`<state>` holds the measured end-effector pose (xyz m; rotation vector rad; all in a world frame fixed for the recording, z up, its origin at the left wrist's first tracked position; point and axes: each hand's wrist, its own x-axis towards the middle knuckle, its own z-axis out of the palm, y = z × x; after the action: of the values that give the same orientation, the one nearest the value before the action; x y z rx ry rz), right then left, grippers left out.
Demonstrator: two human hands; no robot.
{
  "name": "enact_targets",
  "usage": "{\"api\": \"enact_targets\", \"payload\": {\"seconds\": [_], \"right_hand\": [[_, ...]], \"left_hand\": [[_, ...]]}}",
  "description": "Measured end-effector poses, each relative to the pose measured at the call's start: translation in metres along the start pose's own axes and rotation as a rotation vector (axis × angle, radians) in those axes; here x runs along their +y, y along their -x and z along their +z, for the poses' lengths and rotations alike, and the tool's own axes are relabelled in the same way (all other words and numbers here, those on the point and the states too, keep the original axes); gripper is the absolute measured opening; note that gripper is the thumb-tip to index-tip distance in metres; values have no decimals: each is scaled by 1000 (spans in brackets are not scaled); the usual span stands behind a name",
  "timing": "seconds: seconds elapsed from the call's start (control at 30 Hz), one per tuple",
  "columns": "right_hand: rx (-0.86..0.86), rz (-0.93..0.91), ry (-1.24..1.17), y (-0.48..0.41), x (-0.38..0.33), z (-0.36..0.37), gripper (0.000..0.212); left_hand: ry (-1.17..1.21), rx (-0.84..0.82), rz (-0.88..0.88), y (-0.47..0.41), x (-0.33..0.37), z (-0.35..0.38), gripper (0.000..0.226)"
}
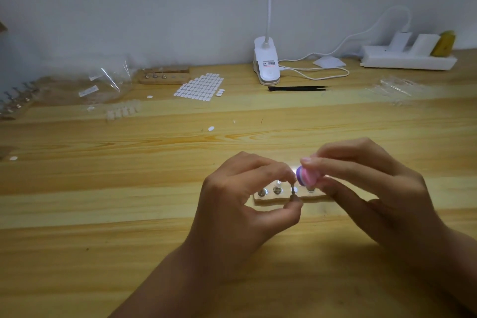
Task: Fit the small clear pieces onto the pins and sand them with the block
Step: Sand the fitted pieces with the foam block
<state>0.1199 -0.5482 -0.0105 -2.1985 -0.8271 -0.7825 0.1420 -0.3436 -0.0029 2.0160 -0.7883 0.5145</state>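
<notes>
A small wooden holder (268, 199) lies on the table in front of me, with several metal pins standing in it. My left hand (240, 204) pinches one pin (293, 191) between thumb and fingertips, just above the holder. My right hand (366, 183) grips a pink and purple sanding block (305, 175) and holds it against the top of that pin. Whether a clear piece sits on the pin I cannot tell, because fingers and glare hide it. A row of small clear pieces (124, 111) lies at the far left.
A sheet of white oval pads (198, 88) lies at the back centre, beside a second wooden pin holder (165, 77). A white clip lamp (265, 62), black tweezers (296, 88), a power strip (407, 59) and clear plastic bags (103, 85) line the back of the wooden table (103, 240).
</notes>
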Motion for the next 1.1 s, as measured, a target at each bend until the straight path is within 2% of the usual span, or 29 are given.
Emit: {"api": "enact_targets", "payload": {"seconds": [0.13,0.27,0.4,0.53,0.67,0.77,0.93,1.1], "right_hand": [[-8,-43,-3,2,-4,5,26],[9,17,9,2,3,0,29],[-14,-33,-21,2,-4,6,27],[9,25,-9,1,0,1,29],[-14,-44,-14,2,-5,4,27],[6,10,-4,0,-2,0,29],[-5,-67,13,2,-13,6,27],[44,20,6,0,-5,1,28]], "left_hand": [[-5,-13,16,0,0,0,28],[3,-10,-6,0,0,0,25],[-15,-19,21,1,0,0,26],[0,-9,-1,0,0,-1,25],[-16,-20,38,1,-1,-1,27],[15,-11,8,0,0,-1,27],[12,-30,46,1,-2,-1,28],[71,-29,16,0,-2,0,29]]}}
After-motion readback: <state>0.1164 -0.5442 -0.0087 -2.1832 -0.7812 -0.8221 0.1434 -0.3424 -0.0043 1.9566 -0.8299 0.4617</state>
